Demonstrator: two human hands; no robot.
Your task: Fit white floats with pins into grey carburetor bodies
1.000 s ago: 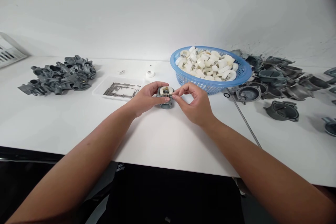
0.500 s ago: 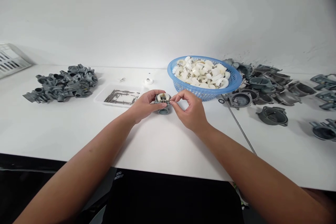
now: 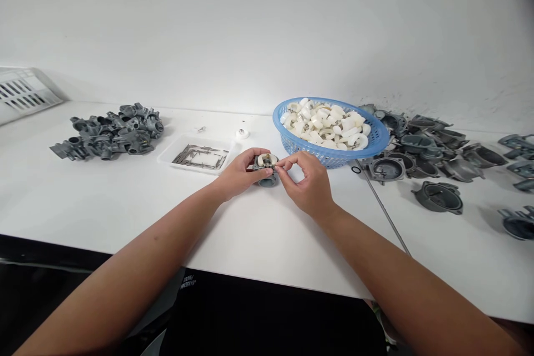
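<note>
My left hand [image 3: 242, 175] is closed around a grey metal carburetor body [image 3: 267, 182] on the table, its thumb lying along the near side. Seated in the top of the body is a white plastic float [image 3: 267, 160] with a brass-coloured part in its middle. My right hand [image 3: 306, 182] pinches thumb and forefinger together at the right edge of the carburetor. Whatever is between those fingertips is too small to make out. Just left of my left hand stands a white tray [image 3: 167, 159] holding several thin metal pins [image 3: 200, 156].
A blue basket [image 3: 334, 156] heaped with white floats [image 3: 325, 124] stands behind my right hand. Carburetor bodies [image 3: 108, 133] are piled at left. Grey metal bowls [image 3: 438, 197] crowd the right. One loose float [image 3: 242, 133] lies behind the tray. A black ring [image 3: 356, 170] lies near the table seam.
The whole view has shifted slightly, so most things sit a little further right in the picture. Both hands keep nearly the same hold at the carburetor.
</note>
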